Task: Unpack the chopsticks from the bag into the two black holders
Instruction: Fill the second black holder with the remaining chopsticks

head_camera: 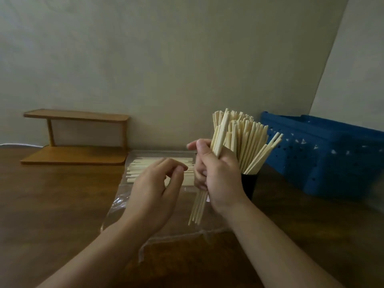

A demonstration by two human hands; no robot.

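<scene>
Head view: right hand [218, 173] wrapped tight round a bunch of wooden chopsticks [219, 140], held up just beside the black holder [249, 183], already full of sticks. Left hand [153, 188] loose, fingers softly curled, holding nothing, over the clear plastic bag [124, 196] flat on the brown worktop [52, 204]. More sticks left inside the bag. Second holder not seen. Light, stiff, smooth, likely to slip; best gripped round the middle.
</scene>
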